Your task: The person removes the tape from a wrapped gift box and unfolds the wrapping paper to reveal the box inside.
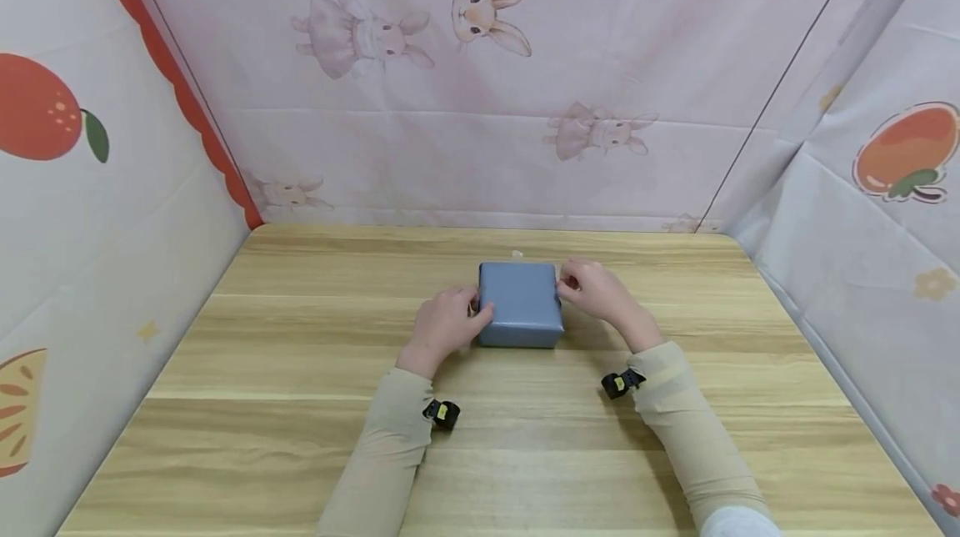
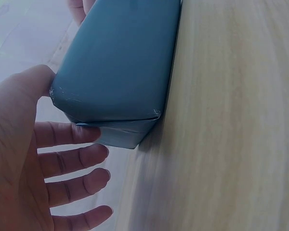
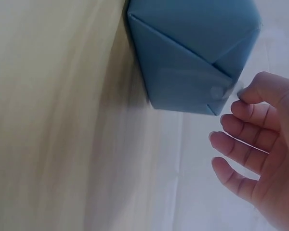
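A box wrapped in blue-grey paper (image 1: 520, 299) sits on the wooden table between both hands. My left hand (image 1: 447, 322) holds its left end, thumb on the top edge and index finger against the folded end flap (image 2: 120, 132); the other fingers (image 2: 79, 187) are spread beside it. At the opposite end, my right hand (image 1: 597, 293) has thumb and index fingertips together, pinching a small clear piece of tape (image 3: 240, 88) right by the box's edge. Diagonal paper folds cross that end, and a faint round shiny spot (image 3: 217, 92) shows on it.
Just behind the box lies a small whitish bit (image 1: 517, 254) on the table (image 1: 525, 454). A pink printed cloth (image 1: 465, 87) hangs along the back edge, with white printed cloths at the left (image 1: 97, 245) and right (image 1: 862, 228).
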The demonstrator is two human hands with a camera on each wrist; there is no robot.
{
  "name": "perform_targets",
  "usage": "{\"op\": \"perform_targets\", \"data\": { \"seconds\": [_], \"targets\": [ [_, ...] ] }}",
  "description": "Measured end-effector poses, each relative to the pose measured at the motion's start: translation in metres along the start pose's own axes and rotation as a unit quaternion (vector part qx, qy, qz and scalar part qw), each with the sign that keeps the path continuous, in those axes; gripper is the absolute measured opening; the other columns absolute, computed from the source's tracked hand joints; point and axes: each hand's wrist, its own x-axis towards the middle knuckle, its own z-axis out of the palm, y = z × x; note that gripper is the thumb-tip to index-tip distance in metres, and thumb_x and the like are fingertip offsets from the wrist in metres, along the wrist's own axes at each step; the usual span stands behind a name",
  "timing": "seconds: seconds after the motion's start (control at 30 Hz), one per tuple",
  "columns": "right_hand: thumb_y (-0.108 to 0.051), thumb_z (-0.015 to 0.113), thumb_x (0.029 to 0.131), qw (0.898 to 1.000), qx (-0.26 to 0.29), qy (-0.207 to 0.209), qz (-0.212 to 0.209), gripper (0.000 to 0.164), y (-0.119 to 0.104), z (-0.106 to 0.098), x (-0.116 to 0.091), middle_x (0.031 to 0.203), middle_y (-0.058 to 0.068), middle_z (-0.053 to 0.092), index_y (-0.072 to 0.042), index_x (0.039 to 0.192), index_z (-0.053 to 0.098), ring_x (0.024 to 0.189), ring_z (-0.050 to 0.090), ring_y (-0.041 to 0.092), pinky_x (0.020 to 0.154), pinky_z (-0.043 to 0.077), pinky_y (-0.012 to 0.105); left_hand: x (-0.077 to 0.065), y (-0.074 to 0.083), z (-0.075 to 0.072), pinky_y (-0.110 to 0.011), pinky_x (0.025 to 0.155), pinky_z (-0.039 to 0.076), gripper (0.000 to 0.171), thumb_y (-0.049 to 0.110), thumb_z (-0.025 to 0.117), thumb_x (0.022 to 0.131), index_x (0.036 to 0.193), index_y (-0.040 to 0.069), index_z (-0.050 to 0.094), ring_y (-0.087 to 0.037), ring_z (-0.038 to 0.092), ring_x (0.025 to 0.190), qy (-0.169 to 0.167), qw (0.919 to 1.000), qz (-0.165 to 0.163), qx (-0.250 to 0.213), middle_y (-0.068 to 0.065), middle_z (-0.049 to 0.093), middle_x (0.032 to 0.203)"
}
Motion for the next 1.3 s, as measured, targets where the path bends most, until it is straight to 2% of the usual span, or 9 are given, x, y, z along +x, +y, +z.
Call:
{"op": "perform_targets", "data": {
  "seconds": [0.13,0.47,0.8,1.1,1.3],
  "targets": [
    [-0.011,0.059,0.085,1.000,-0.001,0.002,-0.002,0.009,0.004,-0.002,-0.002,0.074,0.001,0.056,-0.010,0.076,0.061,0.067,0.050,0.014,0.060,0.042,0.027,0.001,0.000,0.000,-0.028,0.055,0.037,0.051,0.051,0.049,0.094,0.124,0.012,0.064,-0.016,0.052,0.070,0.000,1.0000,0.000,-0.003,-0.001,0.062,0.086],
    [-0.009,0.057,0.086,1.000,-0.011,-0.005,0.012,0.009,0.012,-0.006,-0.007,0.074,0.003,0.057,-0.009,0.078,0.061,0.065,0.049,0.014,0.060,0.041,0.027,0.001,0.000,0.000,-0.027,0.056,0.039,0.056,0.052,0.048,0.095,0.132,0.012,0.060,-0.016,0.054,0.075,-0.006,1.0000,-0.004,-0.003,-0.002,0.066,0.096],
    [-0.013,0.058,0.088,1.000,-0.019,0.001,0.001,0.009,0.013,-0.003,-0.006,0.074,0.001,0.058,-0.011,0.080,0.062,0.065,0.049,0.013,0.060,0.042,0.027,0.001,0.000,-0.001,-0.027,0.057,0.038,0.053,0.052,0.049,0.094,0.127,0.012,0.062,-0.016,0.054,0.075,-0.005,1.0000,-0.007,-0.005,-0.002,0.065,0.094],
    [-0.015,0.059,0.091,1.000,-0.014,0.005,0.010,0.011,0.006,-0.003,-0.004,0.074,0.001,0.060,-0.010,0.083,0.065,0.066,0.052,0.014,0.060,0.044,0.029,0.001,0.000,0.001,-0.027,0.057,0.038,0.054,0.051,0.049,0.094,0.128,0.012,0.062,-0.016,0.054,0.074,0.000,1.0000,-0.003,-0.006,-0.002,0.065,0.093],
    [-0.026,0.062,0.095,1.000,-0.024,0.006,0.004,0.022,-0.002,0.001,-0.001,0.069,0.000,0.058,-0.012,0.078,0.061,0.060,0.048,0.013,0.056,0.040,0.028,0.001,0.000,0.000,-0.028,0.055,0.036,0.050,0.051,0.049,0.094,0.121,0.012,0.064,-0.017,0.052,0.071,0.001,0.9999,-0.004,-0.010,-0.001,0.061,0.085]
  ]
}}
